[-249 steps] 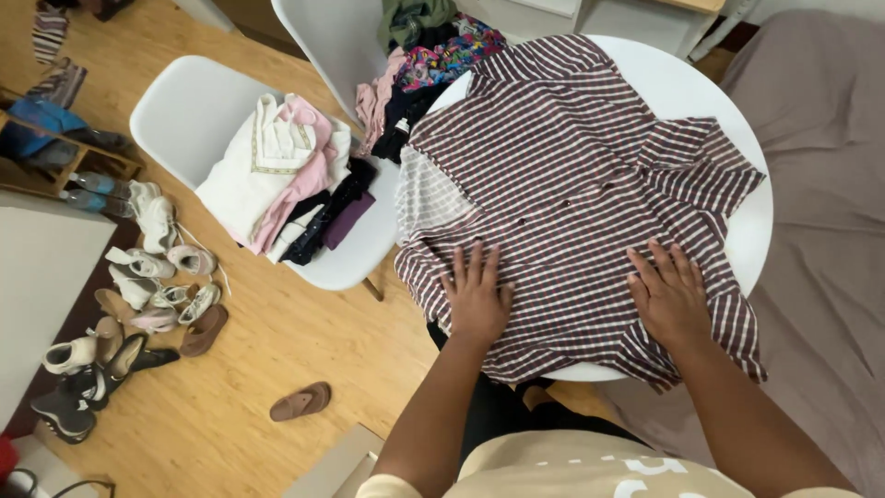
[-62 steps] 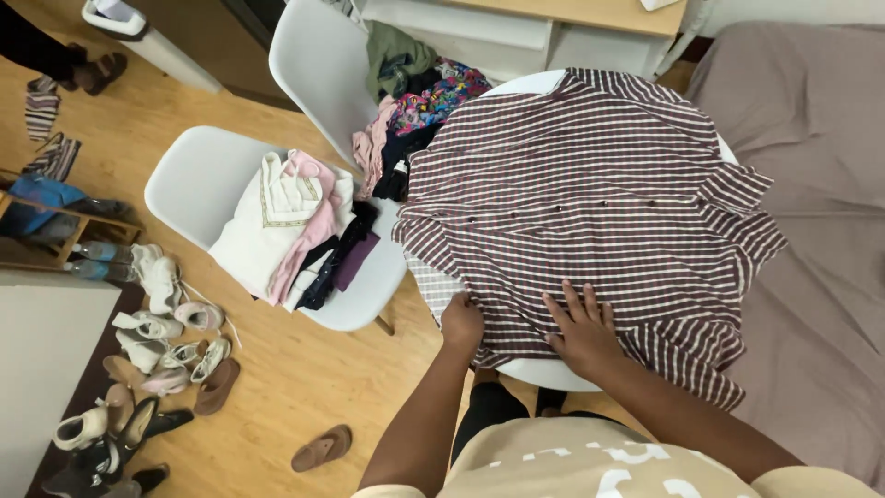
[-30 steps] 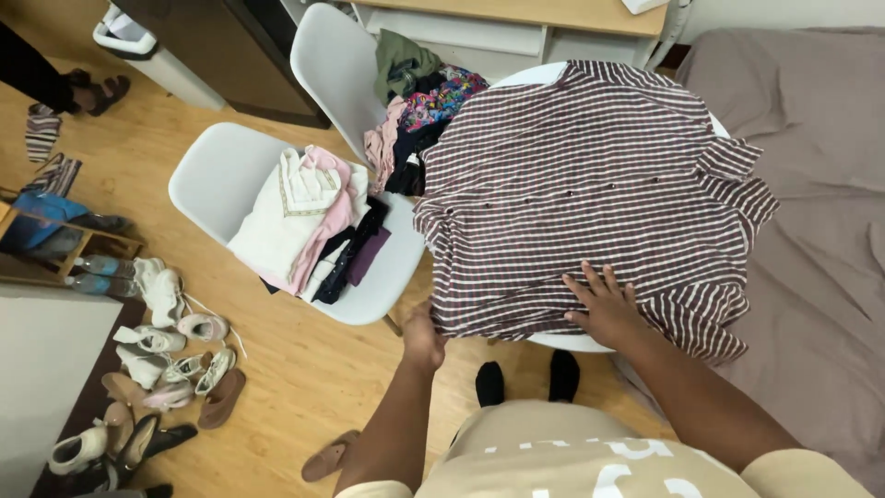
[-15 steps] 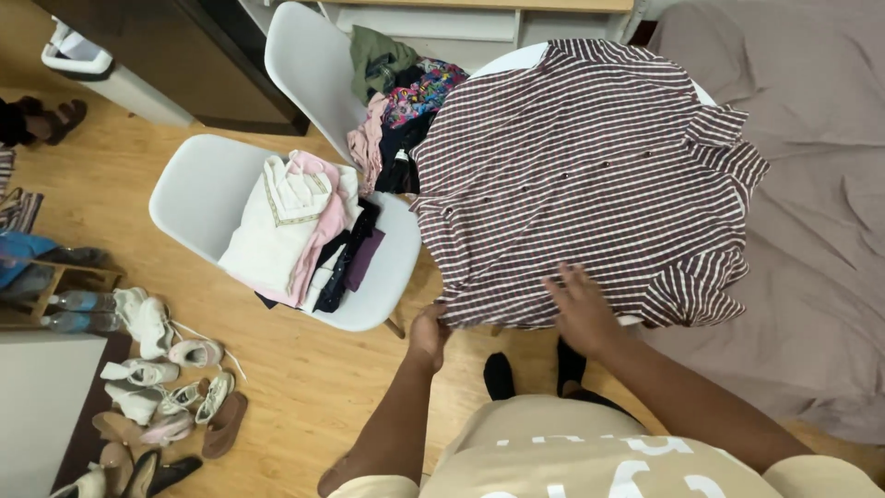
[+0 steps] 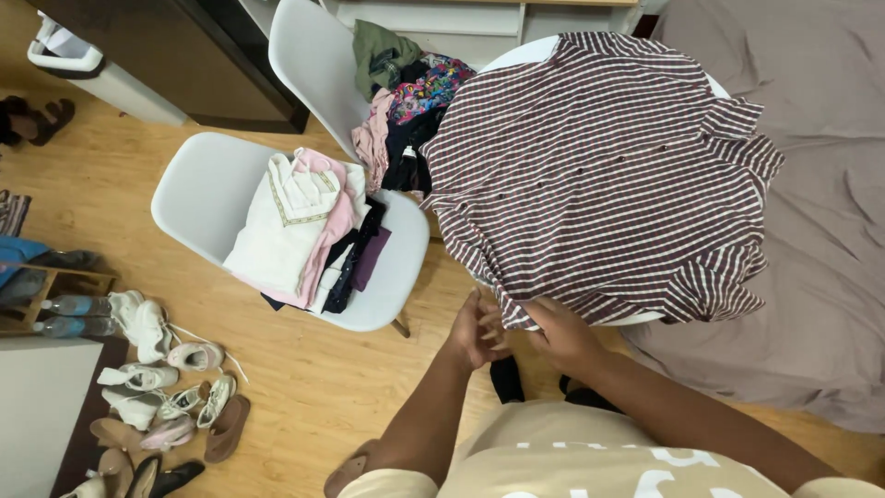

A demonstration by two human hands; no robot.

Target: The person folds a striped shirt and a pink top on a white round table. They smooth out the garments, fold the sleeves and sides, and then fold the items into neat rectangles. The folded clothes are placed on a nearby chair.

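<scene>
**Both hands gripping the near hem of the striped shirt**

Head view. A striped shirt (image 5: 599, 175), dark red and white, is lying spread flat over a round white table (image 5: 516, 57), its buttons facing up and its near hem hanging over the table edge closest to the person. The left hand (image 5: 475, 327) is gripping the hem at its near left corner, fingers curled in around the cloth. The right hand (image 5: 560, 332) is holding the same hem just beside the left, fingers closed on the fabric edge; the two hands are almost touching. Both forearms are reaching forward from the bottom of the frame.

To the left of the table, a white chair (image 5: 198, 189) is carrying a stack of folded clothes (image 5: 304, 231) in white, pink and dark colours. A second white chair (image 5: 313, 51) behind it is holding a loose heap of clothes (image 5: 406, 101), which is touching the shirt's left edge. A grey bedsheet (image 5: 820, 184) is lying to the right of the table. Shoes (image 5: 157, 369) are lying scattered on the wooden floor (image 5: 304, 387) at lower left.
</scene>
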